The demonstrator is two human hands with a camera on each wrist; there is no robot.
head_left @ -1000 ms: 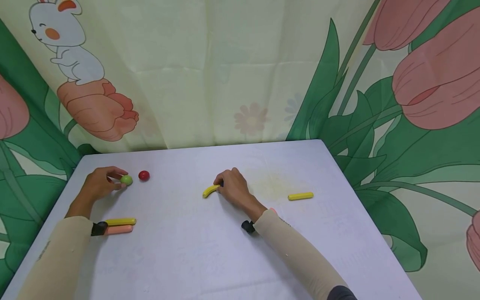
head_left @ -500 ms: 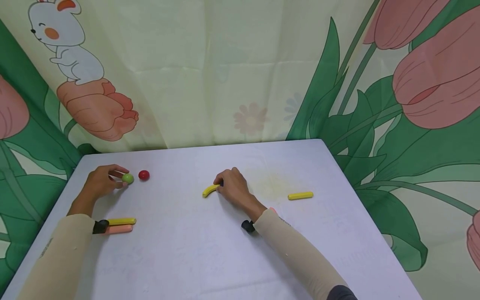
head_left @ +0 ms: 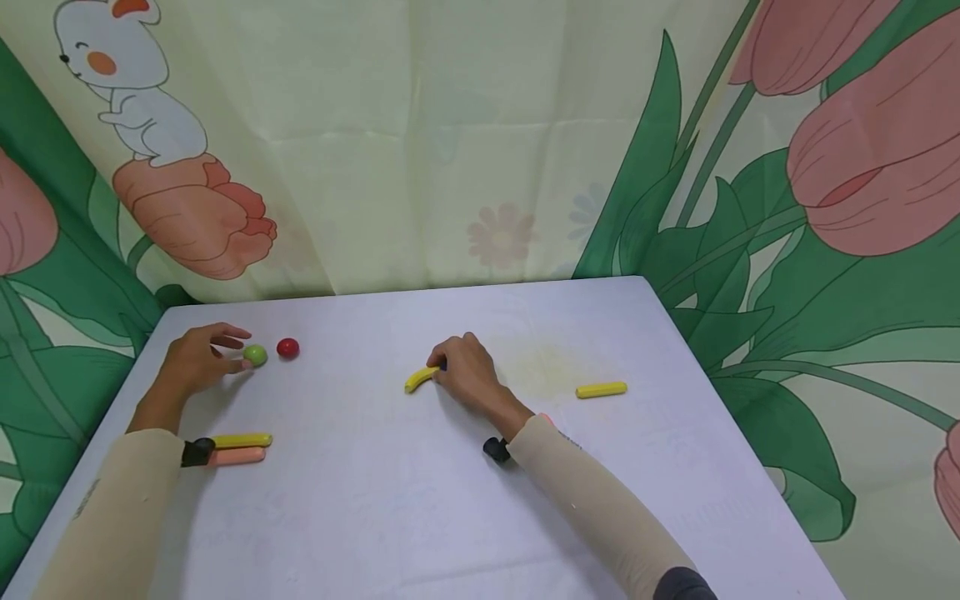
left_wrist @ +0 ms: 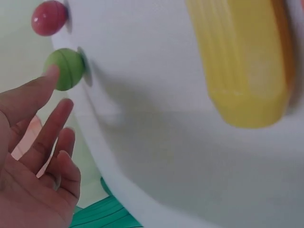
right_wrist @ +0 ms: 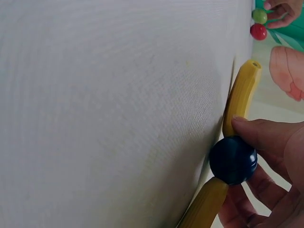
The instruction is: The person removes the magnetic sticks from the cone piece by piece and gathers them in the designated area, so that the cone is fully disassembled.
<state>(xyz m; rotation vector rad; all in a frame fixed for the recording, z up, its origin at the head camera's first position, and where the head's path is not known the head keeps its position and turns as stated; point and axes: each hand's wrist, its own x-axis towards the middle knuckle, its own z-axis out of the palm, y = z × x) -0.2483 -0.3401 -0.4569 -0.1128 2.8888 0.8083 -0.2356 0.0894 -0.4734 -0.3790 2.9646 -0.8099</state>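
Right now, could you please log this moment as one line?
left hand: open, touching green ball | right hand: pinching dark ball between yellow pieces

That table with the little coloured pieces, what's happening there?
A person works at a white table with both hands. The left hand is open, one fingertip touching a green ball beside a red ball. The right hand pinches a dark blue ball threaded between yellow curved pieces. A yellow stick lies apart, farther right.
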